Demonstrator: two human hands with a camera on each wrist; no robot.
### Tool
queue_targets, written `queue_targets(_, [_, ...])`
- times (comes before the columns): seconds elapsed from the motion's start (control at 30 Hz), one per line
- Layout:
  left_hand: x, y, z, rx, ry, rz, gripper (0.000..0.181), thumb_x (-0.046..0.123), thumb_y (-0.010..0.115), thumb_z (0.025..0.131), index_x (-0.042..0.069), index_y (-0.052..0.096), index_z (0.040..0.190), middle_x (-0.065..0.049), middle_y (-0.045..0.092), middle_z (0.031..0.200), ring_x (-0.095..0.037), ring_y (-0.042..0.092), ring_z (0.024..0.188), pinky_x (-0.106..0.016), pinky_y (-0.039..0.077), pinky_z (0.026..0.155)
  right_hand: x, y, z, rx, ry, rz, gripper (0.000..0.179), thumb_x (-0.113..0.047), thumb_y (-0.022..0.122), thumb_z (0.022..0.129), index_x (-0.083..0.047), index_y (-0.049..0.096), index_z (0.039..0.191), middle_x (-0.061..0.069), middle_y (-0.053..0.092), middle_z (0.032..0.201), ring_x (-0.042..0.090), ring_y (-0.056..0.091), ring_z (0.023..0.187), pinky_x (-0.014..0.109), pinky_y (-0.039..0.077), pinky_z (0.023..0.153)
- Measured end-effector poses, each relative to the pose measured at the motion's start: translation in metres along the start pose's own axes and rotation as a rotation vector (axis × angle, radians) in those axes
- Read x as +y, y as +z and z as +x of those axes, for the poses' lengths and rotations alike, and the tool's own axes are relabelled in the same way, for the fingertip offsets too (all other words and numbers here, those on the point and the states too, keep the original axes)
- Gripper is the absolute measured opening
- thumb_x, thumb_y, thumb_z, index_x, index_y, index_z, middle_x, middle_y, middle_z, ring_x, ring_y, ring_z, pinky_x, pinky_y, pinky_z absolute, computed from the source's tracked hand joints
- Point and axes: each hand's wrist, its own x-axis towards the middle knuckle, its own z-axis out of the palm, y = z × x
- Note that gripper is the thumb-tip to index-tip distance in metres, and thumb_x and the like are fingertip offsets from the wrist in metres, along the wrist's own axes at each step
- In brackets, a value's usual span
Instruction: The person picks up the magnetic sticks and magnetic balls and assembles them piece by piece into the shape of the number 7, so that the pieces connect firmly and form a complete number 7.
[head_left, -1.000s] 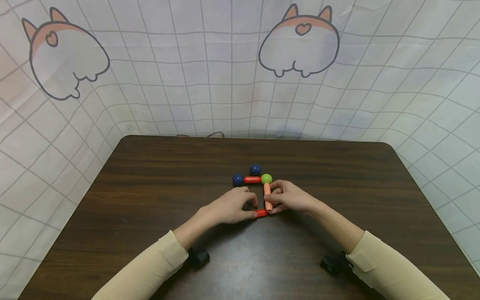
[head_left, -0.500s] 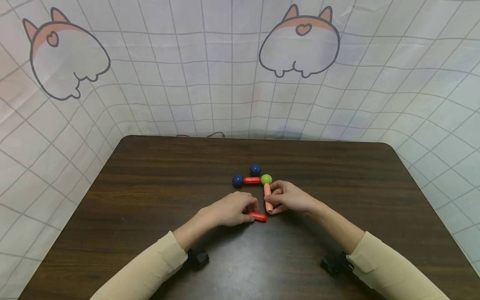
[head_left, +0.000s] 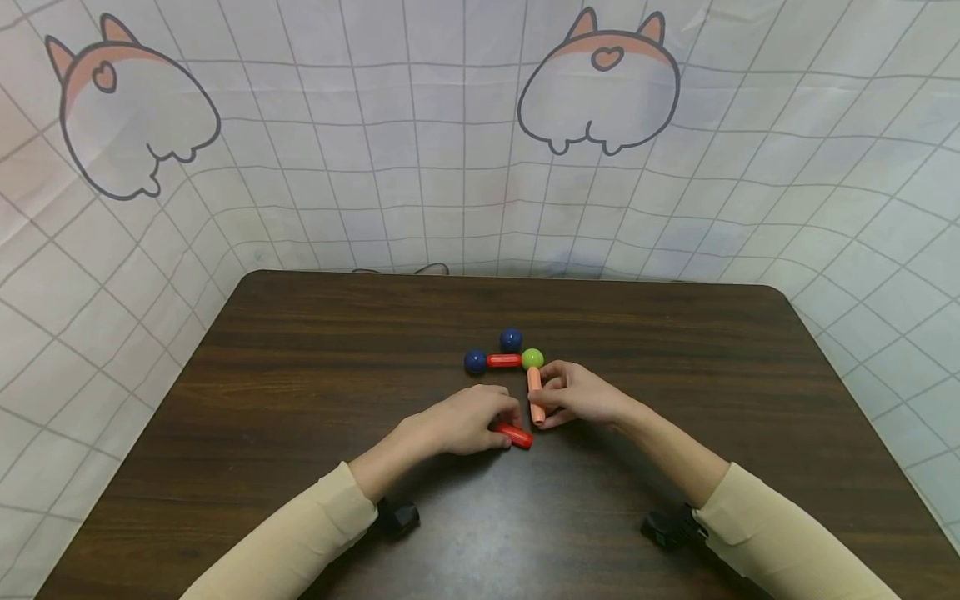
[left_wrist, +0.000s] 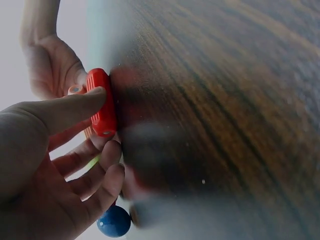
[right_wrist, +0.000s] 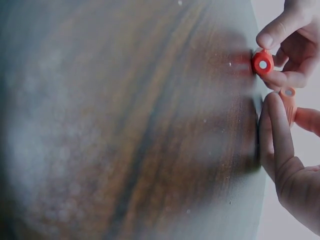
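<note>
My left hand [head_left: 467, 419] pinches a red magnetic rod [head_left: 515, 435] between thumb and fingers, low over the table. In the right wrist view the red rod's round end [right_wrist: 263, 64] shows a silvery disc. My right hand [head_left: 588, 395] grips an orange magnetic rod [head_left: 536, 396] by its side. That rod's far end meets a green ball [head_left: 532, 358]. From the green ball another red rod [head_left: 504, 360] runs left to a blue ball [head_left: 476, 361]. A second blue ball [head_left: 511, 339] sits just behind this red rod. The left wrist view shows one blue ball [left_wrist: 114, 221] below the fingers.
The dark wooden table [head_left: 337, 333] stretches out on all sides of the pieces. Behind it hangs a white gridded curtain [head_left: 420, 167] with cartoon drawings. A black wrist device [head_left: 397, 518] is under the left sleeve, and another [head_left: 663, 528] under the right.
My left hand has drawn the red rod slightly toward me, away from the orange rod's near end, and the red rod has turned aslant. My right hand stays in place.
</note>
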Motion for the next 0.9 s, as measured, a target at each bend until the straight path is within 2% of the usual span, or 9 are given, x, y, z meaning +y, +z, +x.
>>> queue_targets(0.37, [-0.0006, 0.0004, -0.0021, 0.003, 0.037, -0.031, 0.012, 0.018, 0.076, 0.095, 0.015, 0.068, 0.104, 0.006, 0.058, 0.097, -0.011, 0.055, 0.083, -0.026, 0.046, 0.073, 0.0006, 0.0, 0.0002, 0.004, 0.001, -0.007, 0.056, -0.01, 0.063, 0.103, 0.013, 0.032, 0.142, 0.019, 0.065, 0.105, 0.022, 0.069, 0.085, 0.035, 0.06, 0.076])
queue_targets(0.63, [-0.0034, 0.0017, -0.0026, 0.014, 0.022, -0.023, 0.011, 0.019, 0.074, 0.097, 0.016, 0.068, 0.106, 0.008, 0.058, 0.095, -0.012, 0.056, 0.083, -0.026, 0.046, 0.072, 0.0014, -0.0002, 0.0004, 0.004, -0.001, -0.006, 0.055, -0.01, 0.063, 0.103, 0.013, 0.032, 0.142, 0.019, 0.065, 0.103, 0.022, 0.07, 0.085, 0.035, 0.06, 0.075])
queue_targets(0.9, [-0.0051, -0.0004, -0.0031, 0.028, 0.038, -0.02, 0.01, 0.021, 0.072, 0.099, 0.016, 0.067, 0.105, 0.008, 0.06, 0.093, -0.011, 0.054, 0.08, -0.027, 0.045, 0.07, 0.0024, -0.0013, 0.0014, -0.004, -0.004, 0.001, 0.055, -0.011, 0.063, 0.103, 0.013, 0.032, 0.142, 0.019, 0.065, 0.104, 0.023, 0.07, 0.085, 0.036, 0.06, 0.076])
